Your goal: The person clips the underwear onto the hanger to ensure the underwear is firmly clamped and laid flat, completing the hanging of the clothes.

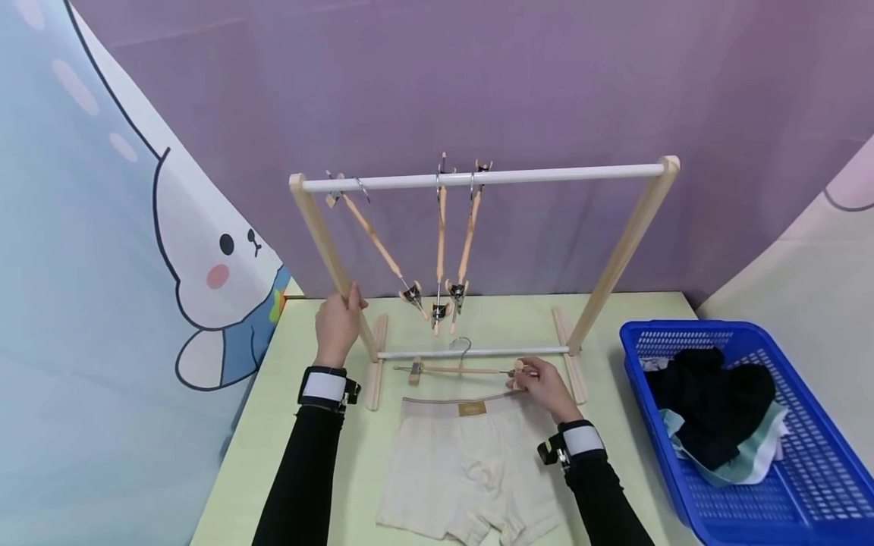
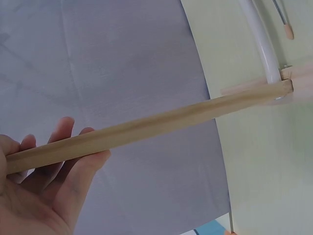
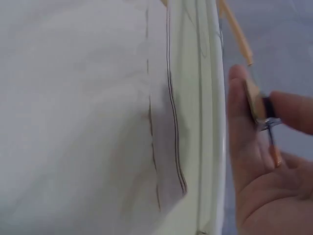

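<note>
With the left hand (image 1: 337, 326) I grip the left wooden post (image 1: 321, 235) of a small clothes rack; the left wrist view has the thumb on one side of the post (image 2: 161, 122) and fingers on the other. Between thumb and fingertips, my right hand (image 1: 546, 388) pinches the right-end clip (image 3: 254, 100) of a wooden clip hanger (image 1: 471, 371). The hanger lies crosswise before the rack's lower rod, its hook pointing away from me. Cream boxer shorts (image 1: 457, 455) are spread flat just below it, waistband toward the hanger.
Several clip hangers (image 1: 440, 235) hang from the rack's white top rod (image 1: 560, 174). A blue plastic basket (image 1: 690, 326) at the right holds black clothes (image 1: 717, 406) and a green-and-white garment (image 1: 744, 455). A purple curtain (image 1: 546, 83) hangs behind the pale green table (image 1: 259, 455).
</note>
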`<state>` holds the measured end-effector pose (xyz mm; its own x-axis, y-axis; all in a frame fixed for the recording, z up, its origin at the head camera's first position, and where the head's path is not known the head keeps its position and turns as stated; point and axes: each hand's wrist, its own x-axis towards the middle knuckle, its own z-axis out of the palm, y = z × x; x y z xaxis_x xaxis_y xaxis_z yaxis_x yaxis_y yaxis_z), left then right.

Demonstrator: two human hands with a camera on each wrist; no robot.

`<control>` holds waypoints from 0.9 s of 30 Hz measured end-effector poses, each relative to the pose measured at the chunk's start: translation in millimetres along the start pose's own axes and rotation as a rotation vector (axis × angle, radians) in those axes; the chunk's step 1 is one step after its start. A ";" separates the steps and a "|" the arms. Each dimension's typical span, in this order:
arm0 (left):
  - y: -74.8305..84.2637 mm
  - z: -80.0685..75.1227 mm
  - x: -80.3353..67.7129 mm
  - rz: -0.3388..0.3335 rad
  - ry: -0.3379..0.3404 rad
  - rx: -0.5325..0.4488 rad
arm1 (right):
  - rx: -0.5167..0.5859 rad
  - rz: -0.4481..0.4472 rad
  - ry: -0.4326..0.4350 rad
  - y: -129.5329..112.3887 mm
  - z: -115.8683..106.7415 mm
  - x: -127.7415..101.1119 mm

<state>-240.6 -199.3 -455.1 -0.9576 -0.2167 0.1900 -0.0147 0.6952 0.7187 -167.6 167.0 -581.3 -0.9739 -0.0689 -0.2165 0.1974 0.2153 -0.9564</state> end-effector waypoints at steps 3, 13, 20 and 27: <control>-0.6 0.0 0.3 -0.009 0.000 -0.005 | 0.031 0.063 -0.013 2.3 -1.1 5.1; 0.9 1.4 0.5 -0.014 -0.006 0.009 | -0.115 0.054 0.023 16.2 -2.4 22.2; 3.5 1.5 0.4 -0.009 -0.023 0.009 | -0.164 0.072 -0.030 32.4 -15.1 35.9; -0.1 -0.5 -0.7 -0.027 -0.047 -0.012 | 0.044 0.152 -0.045 39.3 -17.0 38.8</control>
<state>-239.8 -199.6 -455.0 -0.9693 -0.2031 0.1389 -0.0380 0.6813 0.7310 -199.5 189.4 -624.0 -0.9264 -0.0825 -0.3673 0.3480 0.1842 -0.9192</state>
